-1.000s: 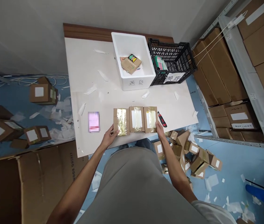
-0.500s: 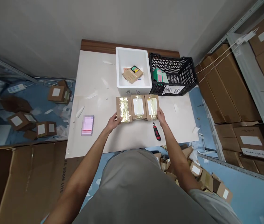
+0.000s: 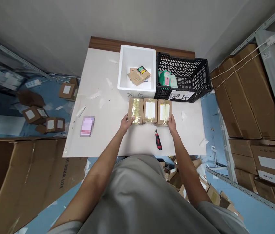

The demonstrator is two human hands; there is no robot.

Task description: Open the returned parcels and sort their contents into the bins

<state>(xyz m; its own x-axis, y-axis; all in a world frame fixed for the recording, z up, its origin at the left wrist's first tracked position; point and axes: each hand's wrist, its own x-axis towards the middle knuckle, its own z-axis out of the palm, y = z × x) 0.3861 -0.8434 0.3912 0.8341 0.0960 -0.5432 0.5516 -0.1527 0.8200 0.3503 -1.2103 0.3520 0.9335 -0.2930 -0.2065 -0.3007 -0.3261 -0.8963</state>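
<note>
Three small cardboard boxes stand side by side on the white table (image 3: 103, 136): a left box (image 3: 135, 110), a middle box (image 3: 150, 110) and a right box (image 3: 164, 111). Shiny clear tape covers their tops, and white labels show on the middle and right ones. My left hand (image 3: 127, 124) grips the outer side of the left box, thumb on its near edge. At the opposite end of the row, my right hand (image 3: 172, 124) holds the right box's outer side; its fingers are partly hidden. A red and black utility knife (image 3: 158, 140) lies just in front of the boxes.
Behind the boxes stand a white foam bin (image 3: 137, 50) with flat cartons inside and a black plastic crate (image 3: 183, 58) holding a green box (image 3: 164, 78). A blurred pink item (image 3: 87, 126) lies at left. Shelving with large cartons (image 3: 246, 94) rises at right.
The row of boxes has slid right across the table between both hands, relative to the bin and the knife. The camera view has also turned slightly.
</note>
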